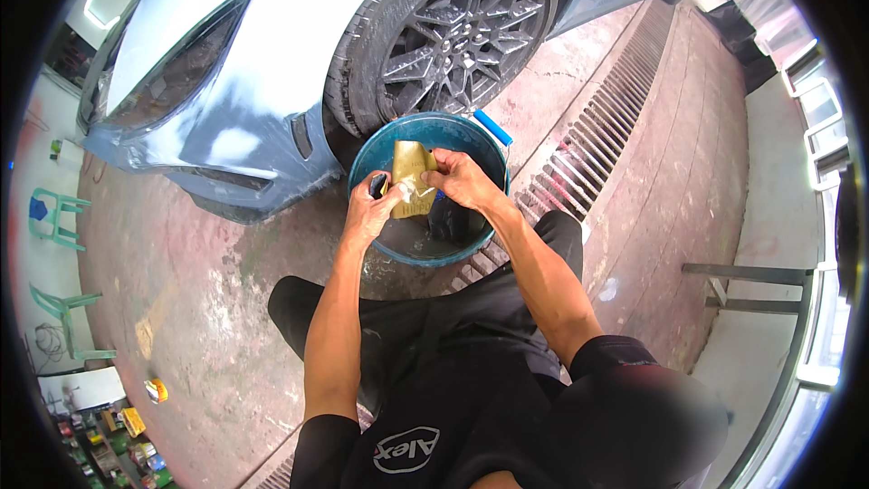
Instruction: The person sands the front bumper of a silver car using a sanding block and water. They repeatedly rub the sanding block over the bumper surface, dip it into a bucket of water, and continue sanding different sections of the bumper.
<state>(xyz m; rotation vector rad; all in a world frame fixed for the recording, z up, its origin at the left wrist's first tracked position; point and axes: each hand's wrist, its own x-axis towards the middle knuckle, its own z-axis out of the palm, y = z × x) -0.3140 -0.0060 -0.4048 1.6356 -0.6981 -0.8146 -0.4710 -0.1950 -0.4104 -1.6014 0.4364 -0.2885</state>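
Observation:
Over a teal bucket (pixel 364 158) on the floor, both my hands hold a bent sheet of gold-brown sandpaper (pixel 413 161) with a wet sheen. My left hand (pixel 364 215) grips its lower left side with the thumb on top. Tucked in the same hand is a small black piece (pixel 377 186) with a yellowish edge; its kind is unclear. My right hand (pixel 463 181) pinches the sheet's right edge. Murky water (pixel 407 240) lies in the bucket, and a dark object (pixel 448 220) shows in it below my right hand.
Just beyond the bucket stands a car wheel (pixel 462 41) under a blue-grey car body (pixel 272 63) with whitish patches. The bucket's blue handle grip (pixel 493 127) rests by its rim. A slotted floor drain (pixel 602 118) runs along the right. Green chairs (pixel 59 217) stand far left.

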